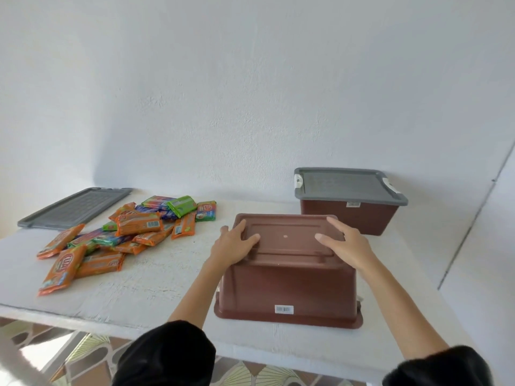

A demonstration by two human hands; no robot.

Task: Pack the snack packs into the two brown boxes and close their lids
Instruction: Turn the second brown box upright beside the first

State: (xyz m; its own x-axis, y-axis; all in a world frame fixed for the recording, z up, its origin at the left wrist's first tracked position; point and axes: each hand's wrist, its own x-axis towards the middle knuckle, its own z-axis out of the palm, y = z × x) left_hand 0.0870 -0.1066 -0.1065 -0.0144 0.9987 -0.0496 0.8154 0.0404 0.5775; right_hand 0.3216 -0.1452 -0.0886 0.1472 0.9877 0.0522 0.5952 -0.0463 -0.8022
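Note:
A brown box [289, 291] stands upside down near the table's front edge, its base facing up. My left hand [237, 242] rests flat on the left of that base, and my right hand [345, 240] lies flat on the right of it, fingers straight. Further back at the right stands a second brown box [349, 217] with a grey lid [348, 185] on it. A pile of several snack packs [117, 235], orange, green and blue, lies on the left half of the table. A loose grey lid [75, 208] lies flat at the far left.
The white table [172, 274] meets a white wall at the back. Its front edge runs across the bottom, with a patterned floor [92, 355] below. A bare strip of tabletop lies between the snack pile and the upturned box.

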